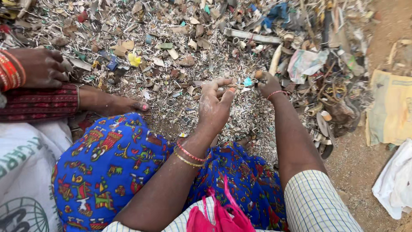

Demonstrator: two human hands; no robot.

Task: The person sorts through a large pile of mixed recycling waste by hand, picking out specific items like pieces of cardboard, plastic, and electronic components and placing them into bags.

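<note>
Left hand (214, 105) contents: fingertips pinch something too small to identify.
Right hand (267, 83) contents: palm faces away; the item it grips is mostly hidden.
Co-worker's hand (40, 66), upper left: arm cut off by frame edge.
Scrap heap (180, 47): individual fragments too small and blurred to identify.
White sack (25, 172), lower left: cut off by frame edge.

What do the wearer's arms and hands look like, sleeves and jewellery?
Both arms wear short sleeves of pale cloth with a fine blue check, bare below. The left hand is dusted with pale powder; its wrist carries a red bangle and a thin yellow bangle. The right hand has a thin red bangle at the wrist.
</note>
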